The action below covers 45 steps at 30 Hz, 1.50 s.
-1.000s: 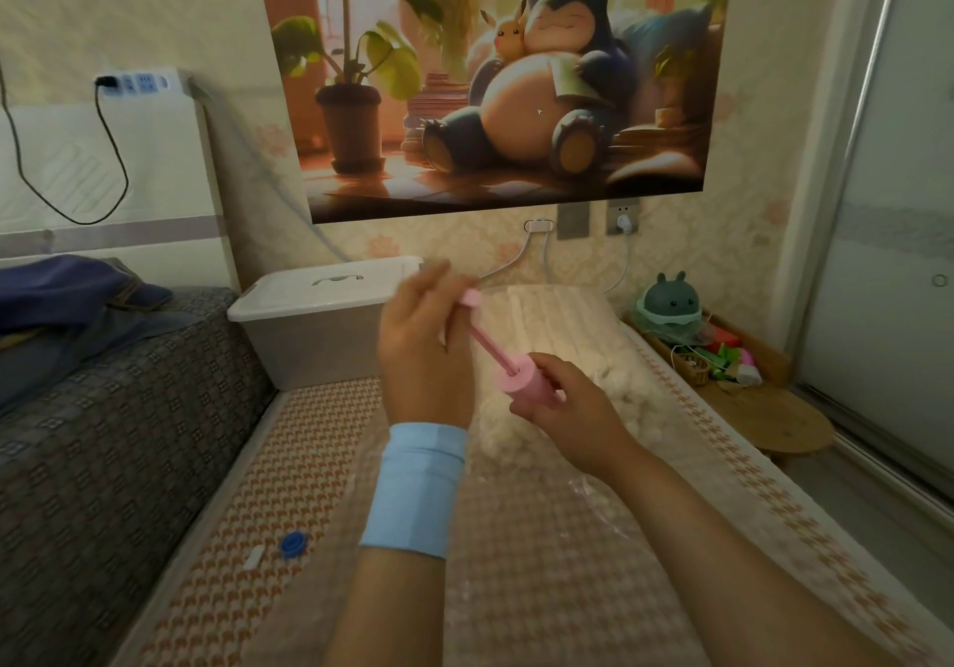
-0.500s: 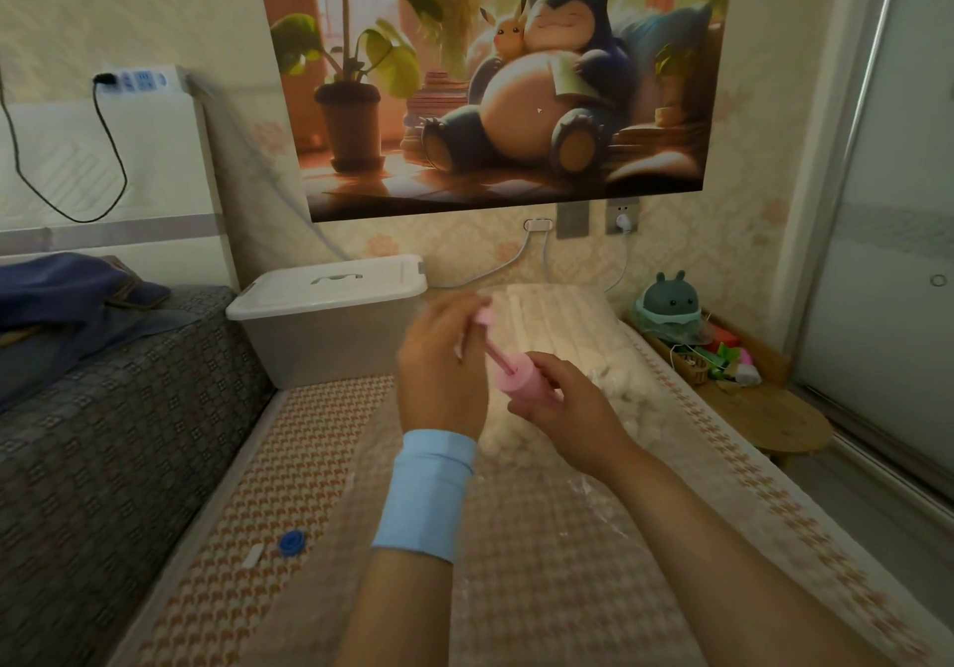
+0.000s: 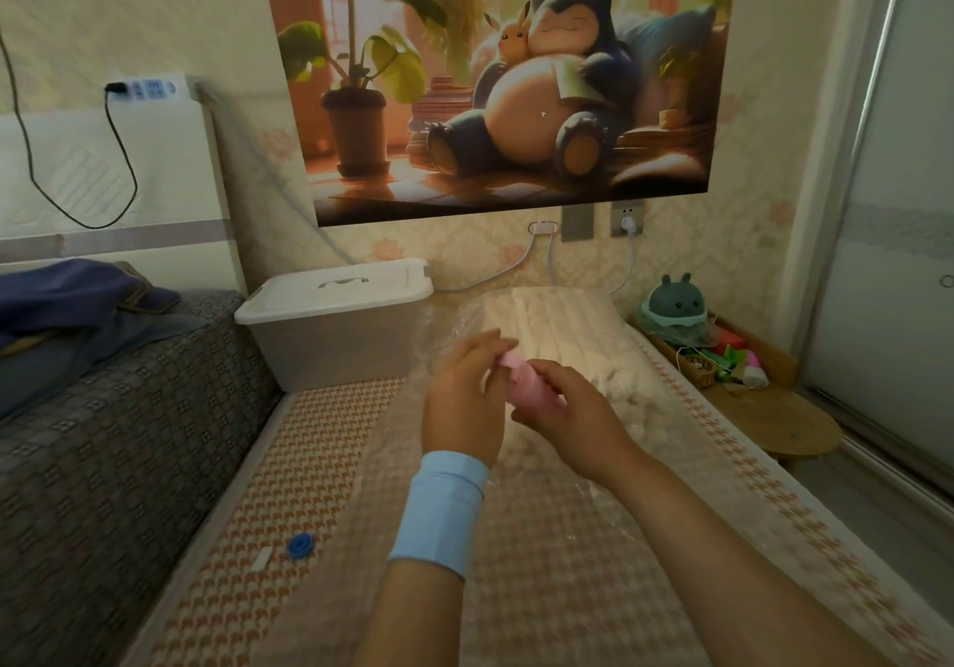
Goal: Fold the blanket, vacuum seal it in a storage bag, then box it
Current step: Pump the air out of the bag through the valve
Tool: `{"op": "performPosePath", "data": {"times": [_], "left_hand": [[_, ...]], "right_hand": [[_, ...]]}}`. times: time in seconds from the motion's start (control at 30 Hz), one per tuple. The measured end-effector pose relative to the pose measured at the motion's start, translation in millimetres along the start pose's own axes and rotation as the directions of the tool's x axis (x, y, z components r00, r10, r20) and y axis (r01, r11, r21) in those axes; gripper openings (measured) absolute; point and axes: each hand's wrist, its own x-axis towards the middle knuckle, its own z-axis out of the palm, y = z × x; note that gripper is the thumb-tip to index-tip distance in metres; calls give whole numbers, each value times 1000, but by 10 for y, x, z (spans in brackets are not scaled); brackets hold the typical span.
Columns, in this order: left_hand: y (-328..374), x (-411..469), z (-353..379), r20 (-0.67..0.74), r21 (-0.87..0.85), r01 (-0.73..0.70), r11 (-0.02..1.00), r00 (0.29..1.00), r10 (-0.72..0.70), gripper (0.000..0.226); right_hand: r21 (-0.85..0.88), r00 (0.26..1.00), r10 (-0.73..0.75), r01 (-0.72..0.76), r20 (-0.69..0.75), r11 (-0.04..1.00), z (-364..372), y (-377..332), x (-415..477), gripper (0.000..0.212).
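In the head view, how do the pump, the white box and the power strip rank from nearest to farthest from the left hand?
1. The pump: gripped by the left hand, at its right side.
2. The box: beyond the hand, to its left.
3. The power strip: far left, high up by the wall.
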Motion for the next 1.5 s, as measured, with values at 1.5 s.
{"op": "performPosePath", "data": {"times": [1.5], "left_hand": [[55,-1,41,-124,19,-67,998,990,69,21]], "right_hand": [[50,999,46,-46,1,998,-42,-11,-1,45]]}}
